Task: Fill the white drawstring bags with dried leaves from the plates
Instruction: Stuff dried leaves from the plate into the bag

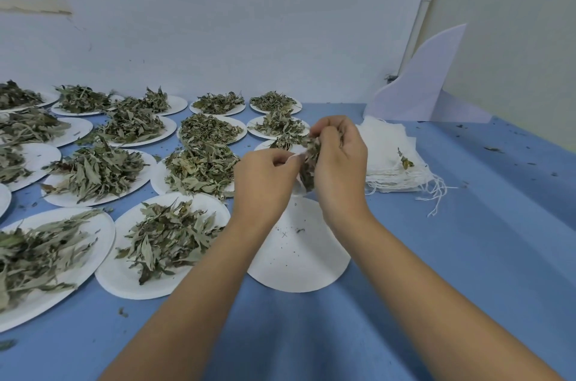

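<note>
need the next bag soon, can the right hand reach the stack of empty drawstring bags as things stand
Probably yes: the stack of drawstring bags lies beside the right hand with nothing between them, but that hand grips dried leaves and must release them first.

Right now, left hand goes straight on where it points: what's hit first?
Left hand, pinching the bag, likely meets the leaf bundle gripped by the right hand; depth between them is unclear.

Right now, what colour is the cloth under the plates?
Blue cloth, plain; the head view shows it best.
</note>
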Available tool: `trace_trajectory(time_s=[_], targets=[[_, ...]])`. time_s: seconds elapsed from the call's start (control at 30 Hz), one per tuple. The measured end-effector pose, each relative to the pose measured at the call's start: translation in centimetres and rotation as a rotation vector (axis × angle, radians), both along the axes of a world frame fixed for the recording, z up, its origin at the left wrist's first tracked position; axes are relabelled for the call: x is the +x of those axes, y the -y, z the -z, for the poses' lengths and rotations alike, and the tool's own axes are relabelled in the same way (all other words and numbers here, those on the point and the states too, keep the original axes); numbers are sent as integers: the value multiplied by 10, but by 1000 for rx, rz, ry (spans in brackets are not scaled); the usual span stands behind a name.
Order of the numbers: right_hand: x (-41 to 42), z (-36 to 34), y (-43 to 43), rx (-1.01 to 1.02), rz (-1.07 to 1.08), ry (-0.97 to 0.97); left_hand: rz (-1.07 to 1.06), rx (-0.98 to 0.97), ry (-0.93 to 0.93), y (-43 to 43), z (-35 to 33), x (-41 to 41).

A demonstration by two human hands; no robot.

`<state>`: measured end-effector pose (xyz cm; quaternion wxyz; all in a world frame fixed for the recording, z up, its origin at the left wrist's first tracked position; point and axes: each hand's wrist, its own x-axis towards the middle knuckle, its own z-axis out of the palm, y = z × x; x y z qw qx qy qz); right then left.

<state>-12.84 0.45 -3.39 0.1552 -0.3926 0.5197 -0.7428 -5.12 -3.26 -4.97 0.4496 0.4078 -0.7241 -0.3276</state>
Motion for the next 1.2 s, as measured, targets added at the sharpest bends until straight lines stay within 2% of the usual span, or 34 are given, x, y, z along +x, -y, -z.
trace_trajectory(time_s=[0.13,0.33,0.43,0.6,0.73,0.9,0.97,1.2], targets=[[-4,3,8,-38,77,-67,105,308,-210,0,-5,1],[-2,16,8,0,84,-239,209,597,-455,-3,-7,-4],[-1,18,6,-18,156,-379,208,621,-497,-3,-7,-3],[-6,27,7,-72,93,-526,179,574,-528,-4,-6,-7],[-8,32,10,-40,52,-496,182,576,-558,-6,-3,-11],[-13,38,13,2,34,-502,302,755,-730,-9,-4,-11],[-15,41,12,-21,38,-532,340,799,-742,-9,-4,-11],[-15,40,14,-36,-21,-397,397,687,-661,-10,1,-17]])
